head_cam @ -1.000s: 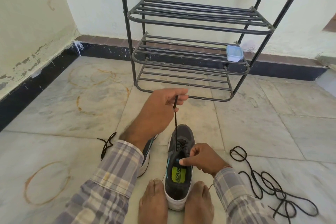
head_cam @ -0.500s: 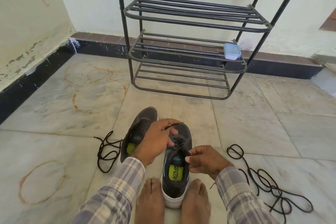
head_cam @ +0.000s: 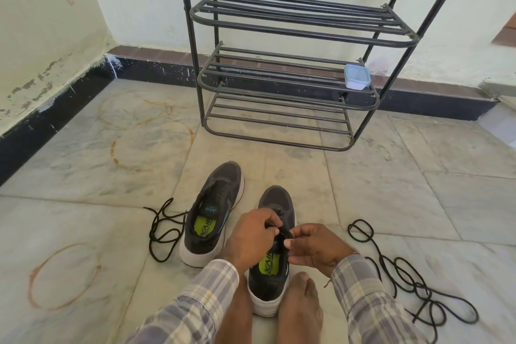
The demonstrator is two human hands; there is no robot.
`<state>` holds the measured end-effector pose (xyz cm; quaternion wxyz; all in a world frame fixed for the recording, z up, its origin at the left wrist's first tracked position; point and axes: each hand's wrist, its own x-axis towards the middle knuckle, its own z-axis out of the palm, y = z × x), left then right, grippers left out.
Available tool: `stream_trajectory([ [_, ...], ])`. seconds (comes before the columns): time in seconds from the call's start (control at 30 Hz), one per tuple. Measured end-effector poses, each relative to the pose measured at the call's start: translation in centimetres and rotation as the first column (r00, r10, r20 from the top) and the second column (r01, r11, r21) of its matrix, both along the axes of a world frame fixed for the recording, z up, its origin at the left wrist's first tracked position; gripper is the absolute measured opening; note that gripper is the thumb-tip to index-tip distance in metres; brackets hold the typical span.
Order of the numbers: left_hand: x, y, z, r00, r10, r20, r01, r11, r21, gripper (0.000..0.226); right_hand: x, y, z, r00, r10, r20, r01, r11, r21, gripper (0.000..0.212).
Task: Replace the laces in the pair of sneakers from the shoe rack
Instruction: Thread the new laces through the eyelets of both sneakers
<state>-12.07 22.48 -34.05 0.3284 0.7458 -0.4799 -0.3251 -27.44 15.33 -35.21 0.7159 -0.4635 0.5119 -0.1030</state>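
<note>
Grey sneakers sit on the marble floor, near the person, with the rack (head_cam: 290,75) standing far behind them and bare of shoes. The right sneaker (head_cam: 272,257) is held between two bare feet, and both hands work at its tongue. The left hand (head_cam: 251,237) pinches a dark lace at the eyelets; the right hand (head_cam: 312,248) is closed too, thumb and fingers nipping the same lace. How many eyelets are threaded I cannot tell, since the hands cover them. The left sneaker (head_cam: 212,215) lies just beside it, its eyelets apparently bare, with a loose lace (head_cam: 162,229) touching its left side. A longer tangle of laces (head_cam: 405,276) lies on the right. My judgement: shoes fetched, one being worked on, the other still to do.
</note>
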Motion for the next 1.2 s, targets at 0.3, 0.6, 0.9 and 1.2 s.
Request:
stream_trajectory([
  [0.3,-1.3,-0.5,-1.0,0.932,-0.170,0.321,0.163,0.985,0.049,0.029,0.0,0.1,0.0,1.000,0.007,0.000,-0.007,1.000,-0.002,0.013],
  [0.6,-1.7,-0.3,-1.5,0.904,-0.164,0.394,0.159,0.986,0.045,0.027,0.1,0.1,0.0,1.000,0.006,-0.010,-0.007,1.000,-0.025,0.015],
  [0.9,-1.6,-0.1,-1.3,0.896,-0.200,0.396,0.205,0.978,0.028,0.026,0.1,0.0,0.2,0.999,0.039,-0.002,-0.039,0.998,-0.043,0.019],
  [1.2,-1.8,0.1,-1.3,0.908,-0.156,0.389,0.171,0.985,-0.003,0.025,0.0,-0.2,0.3,0.999,0.038,0.002,-0.038,0.999,-0.026,0.020],
])
